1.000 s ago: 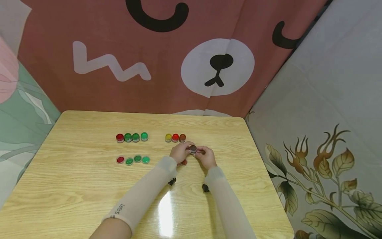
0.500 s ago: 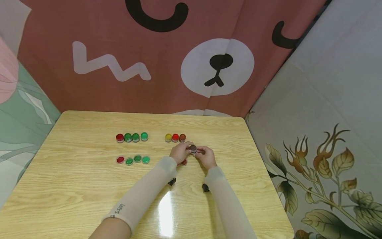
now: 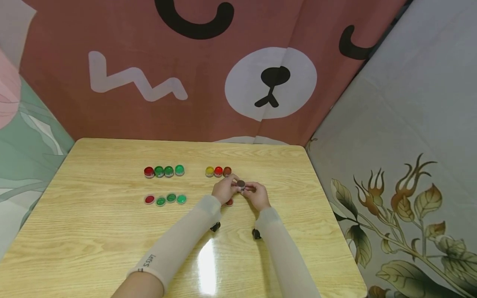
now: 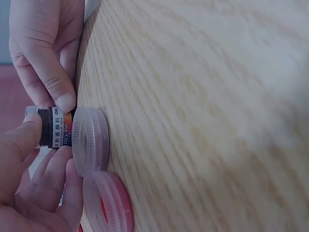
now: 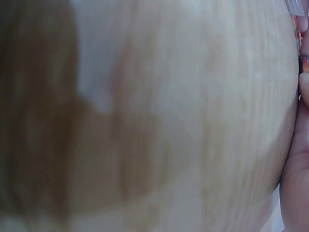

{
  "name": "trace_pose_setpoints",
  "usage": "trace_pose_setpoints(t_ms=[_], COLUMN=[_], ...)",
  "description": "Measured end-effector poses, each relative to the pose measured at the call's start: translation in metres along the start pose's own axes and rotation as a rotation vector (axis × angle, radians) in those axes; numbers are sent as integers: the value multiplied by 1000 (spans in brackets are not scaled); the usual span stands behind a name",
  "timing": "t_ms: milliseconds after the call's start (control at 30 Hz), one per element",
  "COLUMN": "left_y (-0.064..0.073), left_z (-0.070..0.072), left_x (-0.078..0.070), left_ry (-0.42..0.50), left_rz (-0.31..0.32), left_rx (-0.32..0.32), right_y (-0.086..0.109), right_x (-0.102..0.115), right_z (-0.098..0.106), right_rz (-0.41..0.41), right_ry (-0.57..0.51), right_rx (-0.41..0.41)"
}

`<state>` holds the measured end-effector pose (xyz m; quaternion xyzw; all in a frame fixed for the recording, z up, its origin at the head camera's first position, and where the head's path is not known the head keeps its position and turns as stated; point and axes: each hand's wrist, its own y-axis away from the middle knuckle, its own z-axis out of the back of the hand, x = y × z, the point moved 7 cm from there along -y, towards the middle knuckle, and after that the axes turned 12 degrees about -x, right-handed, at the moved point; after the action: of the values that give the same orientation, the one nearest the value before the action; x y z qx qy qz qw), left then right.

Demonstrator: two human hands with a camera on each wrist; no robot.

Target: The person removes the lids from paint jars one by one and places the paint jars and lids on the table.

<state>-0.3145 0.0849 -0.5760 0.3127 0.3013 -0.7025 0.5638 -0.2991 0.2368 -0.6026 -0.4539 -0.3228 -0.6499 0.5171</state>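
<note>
Both hands hold a small dark brown paint jar (image 3: 241, 184) low over the right half of the table. Its printed label and a translucent lid (image 4: 32, 112) at its top show in the left wrist view. The left hand (image 3: 224, 190) pinches the jar's upper part with its thumb and curled fingers. From the other side, the right hand (image 3: 258, 196) grips the lower part, its thumb (image 4: 65, 101) against the label. Close below the jar lie clear round lids (image 4: 91, 142). In the right wrist view only the edge of the right hand (image 5: 295, 179) and a sliver of the jar appear.
Yellow, red and brown paint jars (image 3: 218, 171) stand just behind the left hand. Further left is a row of red and green jars (image 3: 164, 171), with several lids (image 3: 165, 199) in front. A brown-stained lid (image 3: 229, 202) shows beside the left wrist. A bear-print curtain (image 3: 193, 111) hangs behind the table.
The left fingers have shifted slightly at the jar's top, and the top's outline looks a little different. Both arms stay in nearly the same place.
</note>
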Motion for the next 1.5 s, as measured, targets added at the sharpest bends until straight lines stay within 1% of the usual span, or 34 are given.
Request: trace_pose_setpoints(t_ms=[67, 200, 333, 500, 600, 767, 1000, 1267, 1500], left_y=[0, 0, -1, -2, -3, -5, -7, -4, -4], left_z=[0, 0, 1, 8, 10, 7, 3, 2, -1], left_x=[1, 1, -1, -6, -9, -15, -19, -26, -24], left_ry=[15, 65, 115, 127, 118, 110, 56, -3, -44], left_rz=[13, -1, -46, -101, -115, -123, -150, -180, -199], left_rx=[2, 21, 42, 29, 25, 34, 24, 62, 53], right_y=[0, -1, 0, 1, 0, -1, -2, 0, 1], right_x=[1, 1, 1, -1, -3, -5, -7, -6, -2], right_z=[0, 0, 0, 0, 0, -1, -1, -1, -2], right_rz=[1, -4, -16, -18, -12, -6, -6, 16, 31], right_ry=[-2, 0, -12, -26, -28, -35, -32, -49, -40], right_rx=[-3, -8, -12, -12, -9, -8, -10, -6, -21])
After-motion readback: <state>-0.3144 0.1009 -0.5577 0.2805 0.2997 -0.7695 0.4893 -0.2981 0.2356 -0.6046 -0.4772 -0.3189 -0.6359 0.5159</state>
